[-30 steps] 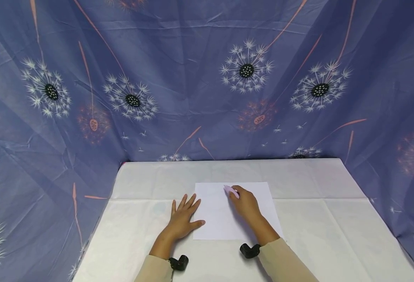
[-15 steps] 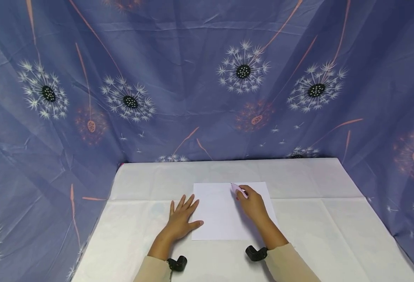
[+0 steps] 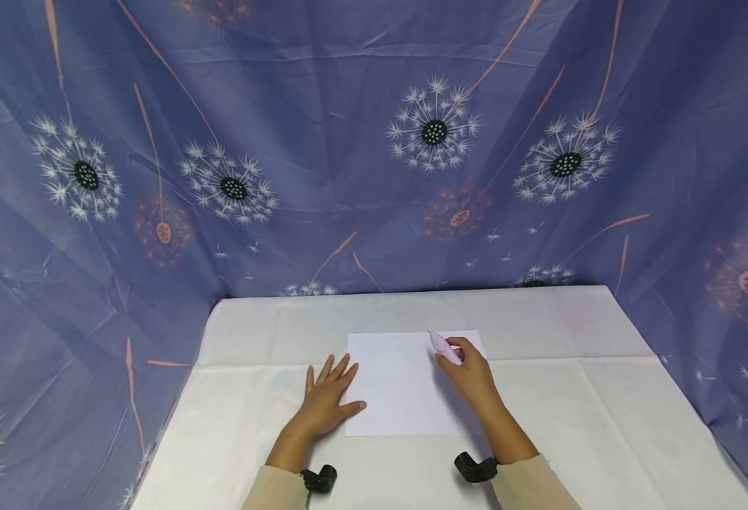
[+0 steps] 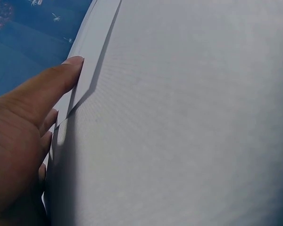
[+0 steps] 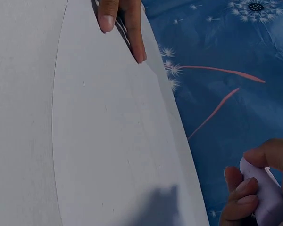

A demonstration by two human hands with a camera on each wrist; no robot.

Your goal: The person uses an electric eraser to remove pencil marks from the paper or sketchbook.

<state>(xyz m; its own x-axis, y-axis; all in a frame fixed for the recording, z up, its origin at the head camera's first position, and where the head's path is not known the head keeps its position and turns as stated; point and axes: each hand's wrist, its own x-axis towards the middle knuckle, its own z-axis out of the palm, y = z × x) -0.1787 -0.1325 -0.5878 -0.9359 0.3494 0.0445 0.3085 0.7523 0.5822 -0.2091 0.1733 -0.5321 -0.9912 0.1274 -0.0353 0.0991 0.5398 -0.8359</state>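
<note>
A sheet of white paper (image 3: 399, 397) lies on the white-covered table. My left hand (image 3: 321, 407) rests flat with spread fingers at its left edge; the thumb lies over the paper in the left wrist view. Near the sheet's far right part, my right hand (image 3: 478, 379) grips a lavender tapered tool (image 3: 445, 348) with a small pointed tip aimed away from me. Whether the tip touches the paper cannot be made out. In the right wrist view the thumb and curled fingers wrap the tool's rounded body (image 5: 269, 195). Faint small marks show on the paper there.
A white cloth (image 3: 603, 425) with fold creases covers the table. Behind and at both sides hangs a blue curtain (image 3: 323, 142) printed with dandelions. Dark wrist-worn devices (image 3: 476, 468) sit at both cuffs.
My right hand has moved to the right with the lavender tool, along the far side of the paper. The left hand keeps its place at the left edge.
</note>
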